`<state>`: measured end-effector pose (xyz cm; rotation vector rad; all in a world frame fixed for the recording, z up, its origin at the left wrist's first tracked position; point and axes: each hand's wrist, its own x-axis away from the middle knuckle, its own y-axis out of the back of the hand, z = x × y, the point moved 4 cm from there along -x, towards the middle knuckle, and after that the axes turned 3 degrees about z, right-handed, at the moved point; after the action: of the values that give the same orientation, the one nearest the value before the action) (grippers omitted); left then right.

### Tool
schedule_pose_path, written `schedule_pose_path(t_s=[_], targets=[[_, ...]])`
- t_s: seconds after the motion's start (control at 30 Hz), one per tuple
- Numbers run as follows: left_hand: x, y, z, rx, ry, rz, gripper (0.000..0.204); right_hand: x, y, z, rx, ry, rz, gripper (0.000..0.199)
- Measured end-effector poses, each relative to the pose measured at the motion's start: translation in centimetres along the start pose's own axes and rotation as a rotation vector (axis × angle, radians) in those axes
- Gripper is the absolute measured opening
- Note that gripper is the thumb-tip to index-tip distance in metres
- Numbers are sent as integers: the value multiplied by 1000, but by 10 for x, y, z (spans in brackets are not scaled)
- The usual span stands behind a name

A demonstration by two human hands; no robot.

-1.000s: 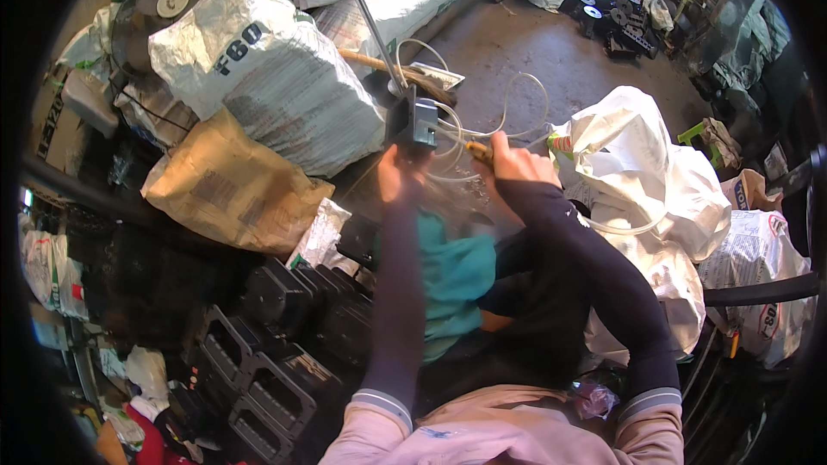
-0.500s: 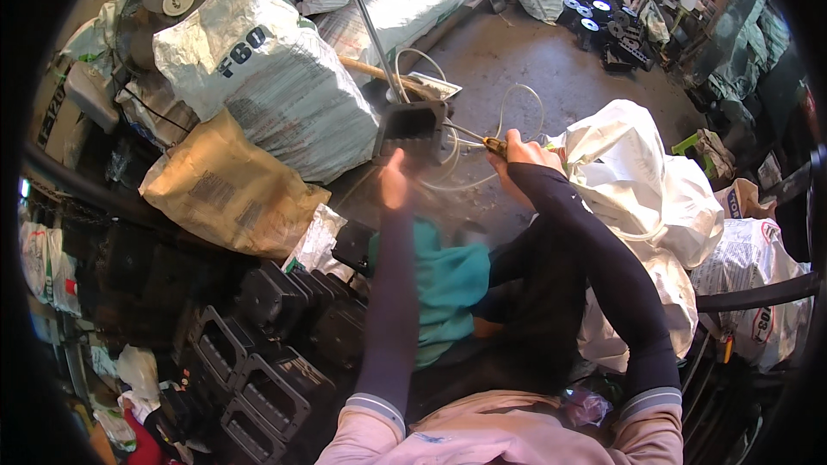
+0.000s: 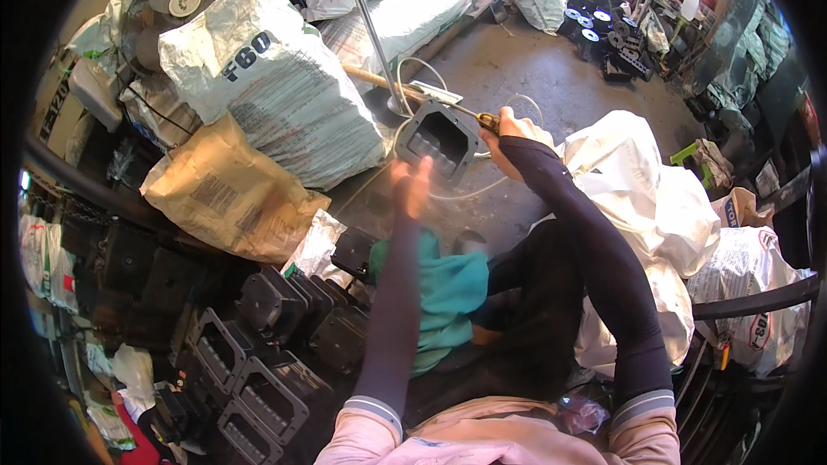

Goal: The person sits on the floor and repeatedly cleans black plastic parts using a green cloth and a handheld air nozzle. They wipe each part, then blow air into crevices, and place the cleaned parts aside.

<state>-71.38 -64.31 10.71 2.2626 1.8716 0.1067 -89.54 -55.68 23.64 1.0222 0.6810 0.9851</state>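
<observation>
A black, box-shaped plastic housing [image 3: 472, 139] with an open rectangular middle and a flanged rim is held up over the floor, tilted. My left hand [image 3: 413, 188] grips its lower left edge; motion blurs the fingers. My right hand [image 3: 524, 139] is closed round a brass-coloured air blow gun [image 3: 488, 123], whose thin metal nozzle points left to the housing's upper edge. Whether the nozzle tip touches the housing I cannot tell. A clear hose [image 3: 469, 196] loops below and behind the housing. A teal cloth [image 3: 452, 293] lies over my leg.
Several similar black housings [image 3: 276, 396] are stacked at the lower left. Large white sacks [image 3: 284, 95] and a brown paper bag [image 3: 228, 194] stand on the left, with a fan [image 3: 184, 2] behind. A red-handled pole [image 3: 369, 26] leans ahead. White bags [image 3: 633, 181] crowd my right side.
The housing has turned and moved slightly right, so its flanged opening faces me more. My right hand and the blow gun have shifted up and left. My left hand has moved slightly right.
</observation>
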Motion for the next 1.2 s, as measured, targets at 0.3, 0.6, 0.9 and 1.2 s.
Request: schedule_pose_path(t_s=[0.3,0.6,0.9,1.2], targets=[[-18,-3,42,-382,-179,-69,38,31,-8,9,48,39,86,40],[-1,-23,21,-458,-462,-55,21,22,8,-22,-50,-58,-22,42],[46,-19,-23,-465,-937,-59,12,-6,-21,-80,-474,-324,174,53],[84,16,-30,-418,-1163,-35,26,4,-12,-71,-950,-136,810,22]])
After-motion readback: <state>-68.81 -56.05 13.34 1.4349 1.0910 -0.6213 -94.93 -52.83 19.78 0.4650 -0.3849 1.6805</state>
